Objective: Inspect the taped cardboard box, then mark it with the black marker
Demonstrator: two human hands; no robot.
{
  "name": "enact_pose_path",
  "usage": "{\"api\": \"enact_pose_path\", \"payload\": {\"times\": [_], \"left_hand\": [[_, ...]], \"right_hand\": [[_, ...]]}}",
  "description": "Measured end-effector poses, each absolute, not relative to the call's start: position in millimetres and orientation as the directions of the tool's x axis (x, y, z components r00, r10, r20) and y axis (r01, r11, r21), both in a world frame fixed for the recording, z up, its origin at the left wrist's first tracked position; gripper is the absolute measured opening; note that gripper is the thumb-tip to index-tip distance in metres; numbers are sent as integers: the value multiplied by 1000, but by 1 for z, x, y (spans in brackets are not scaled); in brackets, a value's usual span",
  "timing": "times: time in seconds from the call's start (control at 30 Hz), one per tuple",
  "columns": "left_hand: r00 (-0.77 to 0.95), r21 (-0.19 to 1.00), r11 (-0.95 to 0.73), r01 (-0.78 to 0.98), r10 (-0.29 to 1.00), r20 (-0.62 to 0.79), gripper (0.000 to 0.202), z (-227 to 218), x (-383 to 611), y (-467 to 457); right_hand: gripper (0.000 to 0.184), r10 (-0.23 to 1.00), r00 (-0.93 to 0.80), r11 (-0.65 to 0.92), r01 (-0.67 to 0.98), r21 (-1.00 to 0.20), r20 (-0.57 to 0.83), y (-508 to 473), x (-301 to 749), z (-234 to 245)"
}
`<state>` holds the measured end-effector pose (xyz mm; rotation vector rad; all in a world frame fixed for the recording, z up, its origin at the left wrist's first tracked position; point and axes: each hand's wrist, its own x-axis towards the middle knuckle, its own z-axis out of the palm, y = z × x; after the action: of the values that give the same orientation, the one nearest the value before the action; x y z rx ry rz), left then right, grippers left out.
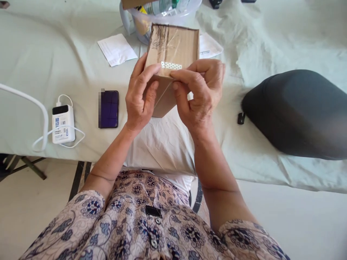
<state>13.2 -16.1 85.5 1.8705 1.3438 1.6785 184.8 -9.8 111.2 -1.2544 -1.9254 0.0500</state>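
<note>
Brown cardboard box (181, 45): between both hands, over the cloth-covered table (244, 159)
Dotted strip (171, 65): on the box's face, near its edge
Left hand (139, 97): grasps the box's side, forefinger at the strip's left end
Right hand (202, 92): thumb and forefinger pinched at the edge
Plastic tub (187, 13): behind the box
Phone (110, 109): left of the left hand

Cloth-covered table (67, 54), pale floor (292, 216), dark stripe (76, 180)

Pale pink shirt (130, 231), blue floral print, short sleeves (90, 207), front buttons (158, 220), black patch (153, 211)
</note>
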Motion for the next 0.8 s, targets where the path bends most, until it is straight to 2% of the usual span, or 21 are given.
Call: {"api": "enact_pose_path", "payload": {"times": [0.13,0.23,0.33,0.47,0.57,0.67,0.73,0.8], "left_hand": [[-195,809,-428,403,823,533,44,90,17,-15],[-225,821,-422,385,820,527,36,90,14,-16],[-202,803,-462,377,805,558,37,91,10,-16],[-210,826,-427,367,827,521,36,95,8,-17],[-245,848,-387,361,838,487,40,95,7,-16],[-224,828,-425,366,823,521,49,89,2,-10],[-191,791,-477,383,797,573,55,81,-3,-2],[-135,747,-522,412,775,617,58,69,-8,6]], "right_hand": [[48,757,-101,483,752,-449,645,-5,171,111],[49,742,-75,481,752,-451,666,-1,163,112],[45,703,-102,552,703,-449,704,3,164,109],[38,576,-96,688,594,-418,812,10,181,97],[53,641,-105,647,607,-461,760,16,197,88],[61,726,-139,580,650,-491,674,19,207,83],[59,713,-162,595,654,-467,682,18,208,83],[52,626,-177,661,637,-396,760,15,203,83]]}}
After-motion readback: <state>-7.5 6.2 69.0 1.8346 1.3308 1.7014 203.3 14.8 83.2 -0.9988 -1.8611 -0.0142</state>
